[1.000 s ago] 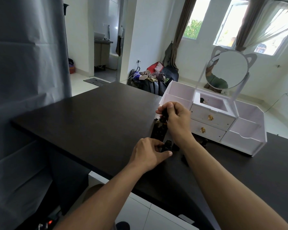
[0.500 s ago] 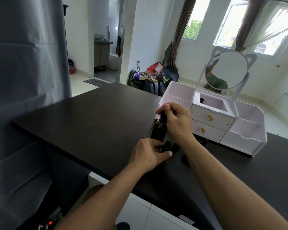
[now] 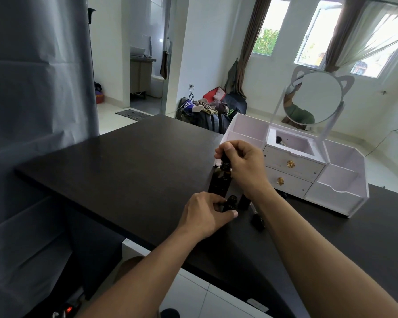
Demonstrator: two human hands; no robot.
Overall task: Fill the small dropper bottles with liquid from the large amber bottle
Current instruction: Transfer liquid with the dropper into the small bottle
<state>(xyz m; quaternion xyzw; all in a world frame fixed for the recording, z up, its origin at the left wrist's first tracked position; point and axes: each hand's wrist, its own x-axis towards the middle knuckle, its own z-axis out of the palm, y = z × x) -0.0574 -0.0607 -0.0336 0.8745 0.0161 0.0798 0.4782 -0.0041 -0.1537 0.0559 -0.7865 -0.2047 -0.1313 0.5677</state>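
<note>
We see a dark table [image 3: 124, 161] with the large amber bottle [image 3: 220, 180] standing upright near its middle, at about 1 o'clock from the left hand [image 3: 205, 215]. The right hand [image 3: 241, 164] is above the bottle's neck, its thumb and fingers curled and pinching a dark dropper top [image 3: 224, 158] held right at the bottle's mouth (whether the top touches the rim we cannot tell).

The left hand rests on the table at 6 o'clock from the big bottle, its fingers curled around a small dropper bottle [image 3: 231, 201], which stands upright with its open mouth showing just above the thumb. A second small dark bottle [image 3: 244, 201] stands just beside it at 3 o'clock, partly hidden by the right wrist. Another small dark piece, which looks like a dropper cap [image 3: 257, 220], lies on the table at about 4 o'clock from the left hand, close under the right forearm; its exact shape is hard to read against the dark surface.

Behind the hands, at 2 o'clock, sits a white organiser [image 3: 331, 180] with two drawers bearing gold knobs and open compartments at both sides. A round mirror with cat ears [image 3: 313, 97] rises from its top. A grey curtain [image 3: 32, 88] hangs along the left side of the view.
</note>
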